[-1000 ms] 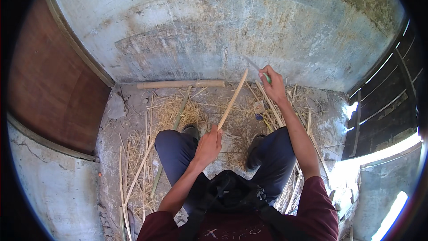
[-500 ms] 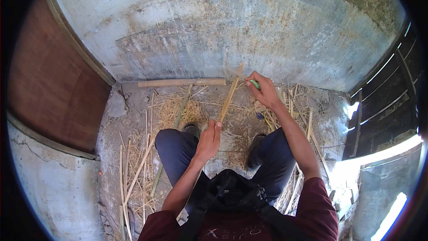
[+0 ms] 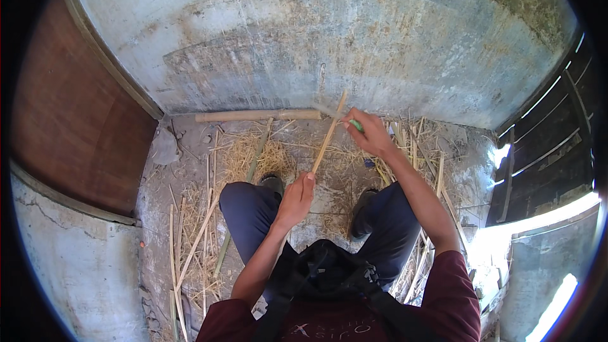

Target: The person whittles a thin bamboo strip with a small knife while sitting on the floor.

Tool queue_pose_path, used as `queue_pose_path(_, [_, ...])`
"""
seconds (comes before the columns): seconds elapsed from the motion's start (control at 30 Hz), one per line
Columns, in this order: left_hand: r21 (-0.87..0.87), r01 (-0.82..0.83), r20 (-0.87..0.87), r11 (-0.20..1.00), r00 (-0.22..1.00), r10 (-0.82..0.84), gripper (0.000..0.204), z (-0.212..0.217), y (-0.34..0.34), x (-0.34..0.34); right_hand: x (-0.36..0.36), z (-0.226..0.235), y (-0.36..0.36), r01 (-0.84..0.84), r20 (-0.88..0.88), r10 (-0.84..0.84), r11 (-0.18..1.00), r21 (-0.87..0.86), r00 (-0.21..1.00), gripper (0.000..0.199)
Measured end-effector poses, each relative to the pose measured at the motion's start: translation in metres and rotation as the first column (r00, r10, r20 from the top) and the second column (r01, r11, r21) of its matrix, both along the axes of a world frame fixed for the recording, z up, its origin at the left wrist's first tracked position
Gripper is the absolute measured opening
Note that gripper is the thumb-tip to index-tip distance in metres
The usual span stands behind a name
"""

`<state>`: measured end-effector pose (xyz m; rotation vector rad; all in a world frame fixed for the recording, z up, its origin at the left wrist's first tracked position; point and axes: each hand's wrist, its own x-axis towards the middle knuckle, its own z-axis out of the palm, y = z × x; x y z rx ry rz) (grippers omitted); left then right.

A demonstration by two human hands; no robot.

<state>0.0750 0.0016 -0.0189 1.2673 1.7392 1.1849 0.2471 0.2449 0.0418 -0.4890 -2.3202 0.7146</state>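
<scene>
My left hand (image 3: 296, 197) is closed around the near end of a bamboo strip (image 3: 327, 141), which slants up and away toward the wall. In my right hand (image 3: 369, 132) is a knife (image 3: 356, 125) with a green handle, gripped in closed fingers. Its pale blade, blurred, points left and crosses the strip near the far end. Whether the edge touches the strip I cannot tell. My fingers hide part of the handle.
A bamboo pole (image 3: 258, 116) lies along the foot of the stained wall (image 3: 316, 38). Straw-like shavings (image 3: 244, 158) and long strips (image 3: 196, 247) litter the floor around my legs. A brown door panel (image 3: 76, 107) stands left, dark slatted boards (image 3: 544, 133) right.
My right hand and the knife have shifted slightly left and nearer to me along the strip. The strip has turned so it looks narrower; my left hand stays about where it was.
</scene>
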Motion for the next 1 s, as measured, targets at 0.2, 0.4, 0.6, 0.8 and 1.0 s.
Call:
queue_pose_path(0.2, [0.011,-0.026,-0.017,1.000,0.999,0.027,0.048,0.001,0.000,-0.002,-0.005,-0.003,-0.003,-0.026,0.016,0.024,0.995,0.096,1.000,0.012])
queue_pose_path(0.4, [0.029,-0.046,-0.181,0.999,0.982,0.051,0.046,0.006,-0.006,0.002,-0.006,0.003,0.003,0.064,-0.032,-0.063,0.997,0.031,0.997,0.010])
queue_pose_path(0.6, [-0.028,-0.027,-0.136,0.999,0.990,0.022,0.038,0.012,-0.012,0.005,-0.003,-0.003,0.012,0.016,-0.064,-0.010,0.996,0.090,0.998,0.008])
queue_pose_path(0.8, [-0.027,-0.030,-0.115,0.999,0.993,0.027,0.044,0.001,-0.019,0.002,0.004,-0.003,0.013,0.047,0.046,-0.046,0.999,-0.012,0.998,0.008])
queue_pose_path(1.0, [-0.049,0.008,0.108,0.999,0.994,-0.002,0.059,-0.008,-0.016,-0.002,-0.003,0.000,0.002,0.007,0.066,-0.012,0.998,0.070,0.998,0.008])
